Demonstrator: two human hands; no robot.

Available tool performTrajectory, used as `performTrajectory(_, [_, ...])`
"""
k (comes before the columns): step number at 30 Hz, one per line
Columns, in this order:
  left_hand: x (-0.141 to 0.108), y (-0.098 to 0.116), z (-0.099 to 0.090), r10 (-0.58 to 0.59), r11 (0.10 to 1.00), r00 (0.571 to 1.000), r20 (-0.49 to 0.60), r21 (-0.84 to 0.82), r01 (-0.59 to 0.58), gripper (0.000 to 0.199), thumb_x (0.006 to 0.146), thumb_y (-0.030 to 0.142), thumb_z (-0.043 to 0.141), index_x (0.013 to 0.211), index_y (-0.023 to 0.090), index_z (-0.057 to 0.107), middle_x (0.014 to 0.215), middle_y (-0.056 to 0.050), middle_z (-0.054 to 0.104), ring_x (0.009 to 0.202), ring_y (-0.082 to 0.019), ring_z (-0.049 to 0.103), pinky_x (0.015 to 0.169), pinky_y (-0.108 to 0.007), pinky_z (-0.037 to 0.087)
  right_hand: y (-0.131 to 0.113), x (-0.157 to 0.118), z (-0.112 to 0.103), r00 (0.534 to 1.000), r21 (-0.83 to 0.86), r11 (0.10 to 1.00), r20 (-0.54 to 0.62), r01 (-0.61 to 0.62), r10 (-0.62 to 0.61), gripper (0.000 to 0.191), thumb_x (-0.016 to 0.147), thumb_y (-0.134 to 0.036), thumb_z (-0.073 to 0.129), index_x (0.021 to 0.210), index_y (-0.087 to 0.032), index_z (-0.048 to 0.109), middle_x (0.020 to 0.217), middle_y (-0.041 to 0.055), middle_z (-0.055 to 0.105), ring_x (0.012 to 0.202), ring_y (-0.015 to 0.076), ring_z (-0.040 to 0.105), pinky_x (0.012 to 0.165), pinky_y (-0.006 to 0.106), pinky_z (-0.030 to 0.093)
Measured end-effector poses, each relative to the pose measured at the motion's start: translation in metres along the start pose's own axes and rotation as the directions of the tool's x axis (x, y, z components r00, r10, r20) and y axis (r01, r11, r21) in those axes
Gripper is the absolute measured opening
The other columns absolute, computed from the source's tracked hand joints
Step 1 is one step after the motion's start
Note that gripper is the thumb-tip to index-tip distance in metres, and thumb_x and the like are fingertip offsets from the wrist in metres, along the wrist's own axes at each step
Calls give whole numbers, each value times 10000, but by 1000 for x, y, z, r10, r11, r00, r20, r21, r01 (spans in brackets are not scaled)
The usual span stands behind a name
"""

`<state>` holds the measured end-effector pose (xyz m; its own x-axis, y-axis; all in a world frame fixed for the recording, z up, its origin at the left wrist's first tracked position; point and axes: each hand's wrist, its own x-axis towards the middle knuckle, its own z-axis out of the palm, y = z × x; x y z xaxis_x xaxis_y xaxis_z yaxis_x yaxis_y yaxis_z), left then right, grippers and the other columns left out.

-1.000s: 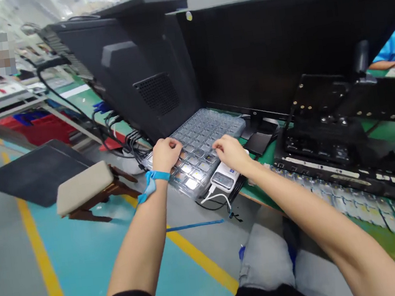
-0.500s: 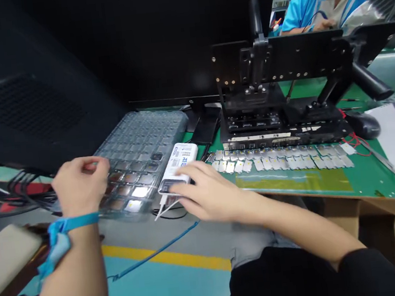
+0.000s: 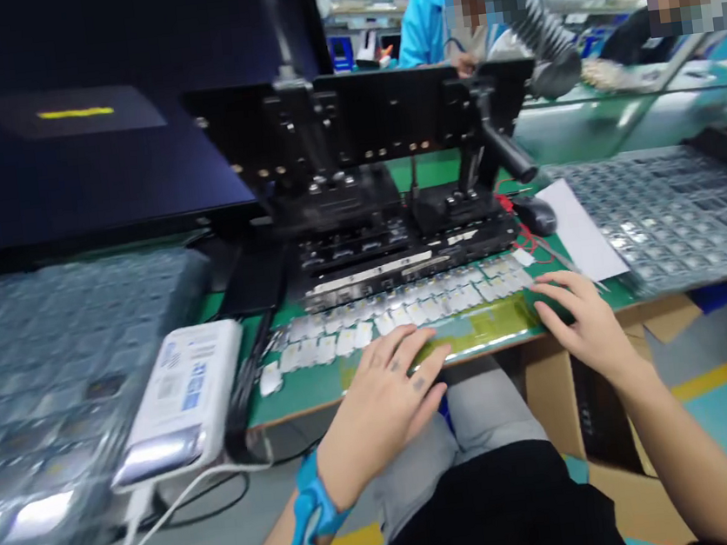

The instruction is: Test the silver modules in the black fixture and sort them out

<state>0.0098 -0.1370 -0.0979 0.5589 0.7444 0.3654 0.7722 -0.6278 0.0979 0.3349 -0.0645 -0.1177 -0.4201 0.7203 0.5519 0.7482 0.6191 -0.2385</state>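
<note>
My left hand (image 3: 383,410) lies flat at the bench's front edge, on a yellow-green strip (image 3: 475,330), holding nothing. Just beyond it runs a row of small white flat components (image 3: 395,321). My right hand (image 3: 586,326) rests on the green mat (image 3: 324,391), fingers apart and empty, near a sheet of white paper (image 3: 578,230) and a black mouse (image 3: 534,215). A blue strap (image 3: 310,523) circles my left wrist. At the near left lie a white power bank (image 3: 181,398) and a clear blister tray of chips (image 3: 53,378), blurred.
A black metal fixture (image 3: 356,203) stands behind the component row, with a dark monitor (image 3: 77,121) to its left. A second blister tray (image 3: 672,211) lies at the right. A cardboard box (image 3: 619,444) sits under the bench. A person in a blue smock (image 3: 424,25) is beyond.
The view has swung right along the bench. My left hand has left the tray and my right hand has left the power bank; both now rest near the bench's front edge.
</note>
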Motion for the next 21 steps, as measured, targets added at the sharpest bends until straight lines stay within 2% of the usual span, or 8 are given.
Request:
performTrajectory(4, [49,18,29,30,999,998,62,-38,-28,502,933,424,618,1376,201,542,1433,-134,535,1323,-362,472,1062,-536,482,24,-5,-4,997,3,1000,77,15,-15,302,987,-252,522,1266,-177,610,1299,139,584,1227,263,543,1047,518,491])
performTrajectory(8, [98,39,54,-50,998,996,80,-32,53,589,945,492,583,1440,188,484,1490,-147,489,1375,-382,424,1127,-559,402,38,2,2,985,42,994,135,102,-107,329,992,-231,508,1301,-165,598,1384,128,555,1348,274,457,1130,572,435])
performTrajectory(11, [125,48,67,-93,995,993,79,-30,95,603,944,534,564,1424,175,500,1526,-145,455,1400,-399,398,1149,-567,363,45,3,4,976,95,984,144,148,-161,288,986,-214,515,1254,-159,604,1383,121,565,1384,271,437,1146,573,435])
performTrajectory(15, [141,48,75,-19,1000,999,42,-12,20,421,959,494,557,1236,185,622,1503,-99,489,1387,-344,424,1149,-513,362,54,1,2,976,156,980,156,126,-151,184,972,-233,522,1127,-177,605,1372,129,575,1396,282,447,1110,569,482])
performTrajectory(19, [146,46,76,48,999,998,34,-9,-48,259,987,401,533,1105,205,655,1235,-55,671,1273,-282,524,1073,-466,413,60,0,0,965,180,969,174,167,-199,149,973,-251,519,1101,-213,583,1351,104,597,1381,281,475,1042,532,550])
performTrajectory(21, [150,47,77,81,997,996,39,2,-81,220,1011,338,485,1042,219,667,1128,-39,704,1165,-238,583,996,-425,448,64,0,0,959,184,965,180,186,-219,183,976,-267,514,1141,-225,581,1349,96,600,1365,280,496,1017,519,571])
